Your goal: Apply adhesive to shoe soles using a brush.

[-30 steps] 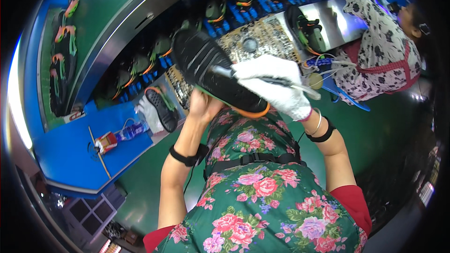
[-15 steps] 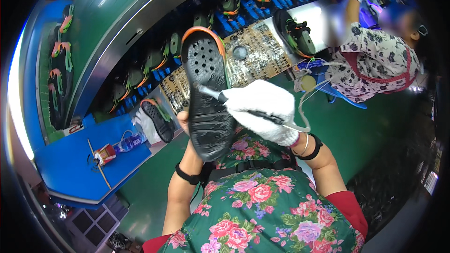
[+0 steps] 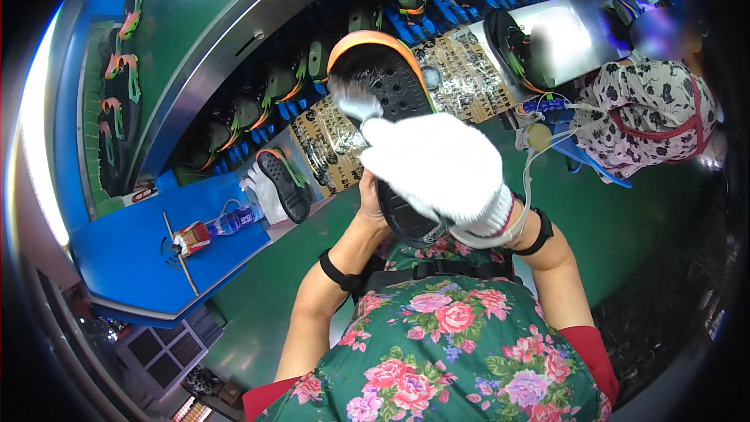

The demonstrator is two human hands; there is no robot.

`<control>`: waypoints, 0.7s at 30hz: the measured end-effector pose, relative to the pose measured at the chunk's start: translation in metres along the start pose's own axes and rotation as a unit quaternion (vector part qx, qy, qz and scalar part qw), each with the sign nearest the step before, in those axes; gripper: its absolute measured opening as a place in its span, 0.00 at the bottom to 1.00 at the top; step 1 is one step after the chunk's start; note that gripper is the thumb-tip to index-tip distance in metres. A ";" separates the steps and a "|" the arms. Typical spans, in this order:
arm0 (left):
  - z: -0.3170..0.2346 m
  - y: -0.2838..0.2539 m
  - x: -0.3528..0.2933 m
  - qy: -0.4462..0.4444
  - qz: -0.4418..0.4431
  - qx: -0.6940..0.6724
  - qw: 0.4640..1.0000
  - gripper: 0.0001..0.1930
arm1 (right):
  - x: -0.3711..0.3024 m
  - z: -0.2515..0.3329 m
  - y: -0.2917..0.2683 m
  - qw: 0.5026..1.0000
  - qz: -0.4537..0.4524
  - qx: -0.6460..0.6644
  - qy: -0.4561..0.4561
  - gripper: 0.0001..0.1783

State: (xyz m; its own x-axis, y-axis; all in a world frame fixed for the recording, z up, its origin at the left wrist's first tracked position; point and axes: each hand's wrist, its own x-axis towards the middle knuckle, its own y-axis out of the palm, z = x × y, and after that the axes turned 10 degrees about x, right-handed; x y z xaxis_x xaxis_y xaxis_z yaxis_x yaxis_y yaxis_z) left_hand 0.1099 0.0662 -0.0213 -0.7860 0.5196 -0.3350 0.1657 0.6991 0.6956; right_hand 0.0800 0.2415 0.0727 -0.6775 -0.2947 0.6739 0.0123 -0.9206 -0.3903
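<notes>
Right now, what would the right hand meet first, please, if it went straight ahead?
Probably the orange rim of the shoe, brush first, though depth ahead of the right hand is unclear.

Seen on the blue worktop at left: a thin wooden stick, a red-and-white carton just beside, then a transparent plastic bottle lying on its side. Near the bottle, crumpled white fabric. Below, green floor. At far right, a co-worker in a black-and-white patterned top.
</notes>
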 end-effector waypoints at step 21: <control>-0.022 -0.017 0.032 0.058 0.148 -0.216 0.963 0.55 | -0.027 0.002 0.027 0.971 -0.063 0.223 0.062 0.18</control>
State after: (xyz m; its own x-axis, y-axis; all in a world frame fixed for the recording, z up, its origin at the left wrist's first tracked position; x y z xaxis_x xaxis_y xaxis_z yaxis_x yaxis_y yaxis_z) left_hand 0.0690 0.0607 -0.0298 -0.8078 0.5889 -0.0260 0.1489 0.2465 0.9577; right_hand 0.1002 0.2244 0.0449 -0.7777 -0.1647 0.6067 0.2218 -0.9749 0.0197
